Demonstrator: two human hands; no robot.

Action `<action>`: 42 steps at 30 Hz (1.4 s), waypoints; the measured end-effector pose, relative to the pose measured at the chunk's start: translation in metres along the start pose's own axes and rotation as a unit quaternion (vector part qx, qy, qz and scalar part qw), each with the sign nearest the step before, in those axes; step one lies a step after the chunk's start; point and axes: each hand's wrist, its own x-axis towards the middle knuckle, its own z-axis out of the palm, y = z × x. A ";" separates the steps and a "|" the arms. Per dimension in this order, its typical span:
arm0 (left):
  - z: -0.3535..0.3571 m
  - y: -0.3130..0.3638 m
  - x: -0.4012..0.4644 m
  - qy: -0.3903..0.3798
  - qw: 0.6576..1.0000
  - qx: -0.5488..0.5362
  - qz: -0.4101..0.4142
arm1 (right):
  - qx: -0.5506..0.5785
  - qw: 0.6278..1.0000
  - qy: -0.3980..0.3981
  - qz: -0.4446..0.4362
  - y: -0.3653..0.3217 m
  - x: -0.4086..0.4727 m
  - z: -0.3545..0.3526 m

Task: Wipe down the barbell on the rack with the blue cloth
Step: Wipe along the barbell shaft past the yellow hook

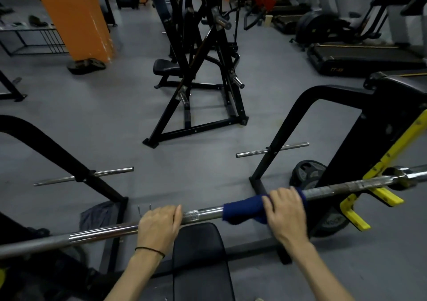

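1. The barbell [203, 215] lies across the rack [379, 187], above the bench pad [198, 254].
2. The left hand [159, 226] curls bare over the bar.
3. The right hand [286, 212] clasps the blue cloth [245, 210] wrapped round the shaft.

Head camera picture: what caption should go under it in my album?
Right hand wraps blue cloth around the steel barbell; left hand grips bare bar.
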 end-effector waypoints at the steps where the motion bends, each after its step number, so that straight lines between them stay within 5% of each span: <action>1: 0.002 0.001 0.001 -0.010 1.000 0.018 -0.006 | -0.006 0.999 0.019 0.035 0.004 0.002 -0.005; 4: 0.009 0.007 0.007 -0.033 0.998 0.020 -0.059 | -0.014 0.989 0.056 0.135 -0.061 -0.007 0.012; 8: 0.008 0.004 0.008 -0.079 0.995 0.048 -0.029 | 0.090 0.993 -0.060 -0.056 -0.161 -0.037 0.029; 11: 0.011 -0.007 0.003 -0.070 0.993 0.088 0.033 | 0.060 0.989 -0.070 -0.114 -0.098 -0.021 0.022; 15: 0.011 -0.001 0.004 -0.045 0.998 0.047 -0.021 | -0.021 0.999 -0.019 -0.023 0.019 -0.001 -0.004; 19: 0.011 0.007 0.008 -0.047 0.996 0.012 -0.075 | -0.022 0.988 0.044 0.146 -0.046 -0.004 0.014; 23: 0.008 0.007 0.006 -0.057 0.997 0.043 0.026 | 0.082 0.994 -0.036 -0.068 -0.139 -0.039 0.029; 26: 0.003 0.013 0.006 -0.002 0.993 0.071 0.098 | 0.058 0.990 -0.035 -0.123 -0.086 -0.029 0.024; 30: 0.004 0.040 -0.002 0.029 0.998 0.016 0.049 | -0.025 0.998 -0.023 -0.057 0.023 -0.007 0.000; 33: 0.008 0.041 0.003 0.012 0.999 0.008 0.029 | -0.022 0.999 0.013 0.046 0.016 -0.008 0.005; 35: 0.011 0.036 0.010 -0.023 0.999 -0.007 0.032 | -0.004 0.992 0.053 0.114 -0.035 -0.013 0.022; 40: -0.024 0.042 0.036 -0.236 0.964 0.073 0.095 | 0.100 0.993 -0.039 -0.050 -0.145 -0.036 0.037; 42: -0.029 0.038 0.056 -0.354 0.935 -0.028 0.009 | 0.071 0.987 -0.073 -0.124 -0.113 -0.022 0.028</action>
